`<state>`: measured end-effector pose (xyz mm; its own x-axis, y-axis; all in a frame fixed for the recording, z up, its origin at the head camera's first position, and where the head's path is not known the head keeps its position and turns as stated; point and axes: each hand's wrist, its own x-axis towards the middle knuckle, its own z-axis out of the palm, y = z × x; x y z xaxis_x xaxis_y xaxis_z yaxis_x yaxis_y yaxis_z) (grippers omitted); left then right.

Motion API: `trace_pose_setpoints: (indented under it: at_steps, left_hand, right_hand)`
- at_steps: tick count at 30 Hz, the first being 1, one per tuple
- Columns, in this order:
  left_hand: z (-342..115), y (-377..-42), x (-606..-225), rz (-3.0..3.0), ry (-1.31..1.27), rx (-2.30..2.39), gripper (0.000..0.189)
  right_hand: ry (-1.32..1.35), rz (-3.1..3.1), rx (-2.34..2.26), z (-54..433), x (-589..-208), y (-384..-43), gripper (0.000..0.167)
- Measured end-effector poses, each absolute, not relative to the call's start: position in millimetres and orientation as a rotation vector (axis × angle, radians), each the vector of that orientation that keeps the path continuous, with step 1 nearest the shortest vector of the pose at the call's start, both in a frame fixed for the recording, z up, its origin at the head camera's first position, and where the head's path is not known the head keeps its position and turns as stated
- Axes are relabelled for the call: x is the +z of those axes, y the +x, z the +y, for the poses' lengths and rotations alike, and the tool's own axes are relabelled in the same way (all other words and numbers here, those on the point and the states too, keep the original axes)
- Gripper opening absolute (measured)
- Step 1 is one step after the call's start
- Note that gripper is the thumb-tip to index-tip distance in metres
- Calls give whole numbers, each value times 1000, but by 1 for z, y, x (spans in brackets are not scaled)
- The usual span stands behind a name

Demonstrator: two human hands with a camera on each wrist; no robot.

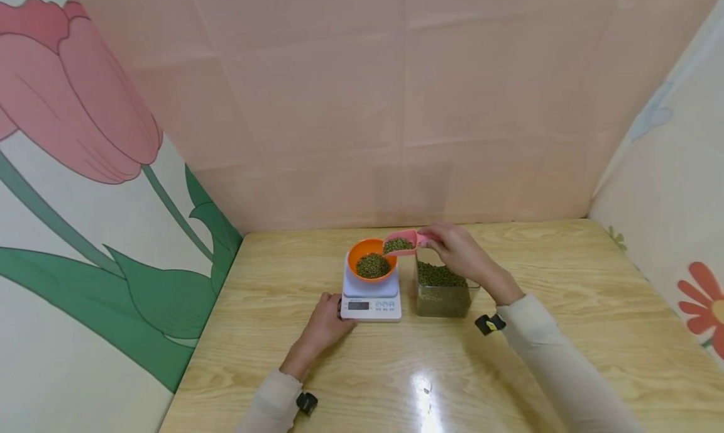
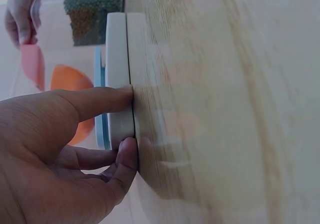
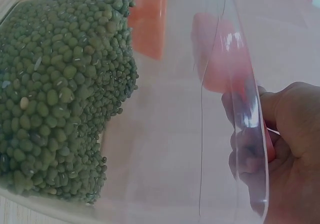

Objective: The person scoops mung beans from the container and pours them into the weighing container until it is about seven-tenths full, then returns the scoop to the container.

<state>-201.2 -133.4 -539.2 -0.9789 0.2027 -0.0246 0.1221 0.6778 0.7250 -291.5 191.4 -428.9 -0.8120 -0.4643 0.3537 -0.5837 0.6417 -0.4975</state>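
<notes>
My right hand (image 1: 459, 251) pinches the handle of a pink scoop (image 1: 415, 237) loaded with green mung beans. The scoop's front lip overlaps the right rim of an orange bowl (image 1: 353, 260) in the head view. More mung beans (image 1: 372, 265) lie inside the bowl, which sits on a white kitchen scale (image 1: 370, 290). At the scale's front left corner, my left hand (image 1: 328, 320) grips the body, thumb on the front edge (image 2: 119, 98) and fingers at the side. The display (image 1: 359, 306) is too small to read.
A clear plastic container (image 1: 444, 302) of mung beans stands just right of the scale, beneath my right hand. Both sit on a wood-grain table (image 1: 271, 276). A pink sheet (image 1: 339, 137) hangs behind the table; flower-patterned walls flank it.
</notes>
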Motion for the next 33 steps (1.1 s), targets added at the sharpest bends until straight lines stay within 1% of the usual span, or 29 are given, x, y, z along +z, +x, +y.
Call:
trace_pose_setpoints:
  at_steps: [10,33]
  left_hand:
    - [-134,-201,-538,2775,245,1188,54]
    - [-135,-201,-539,2792,254,1176,53]
  right_hand:
    - [899,-2661,886,189,-431,-296,22]
    - [916,-2677,854,186,-432,-298,23]
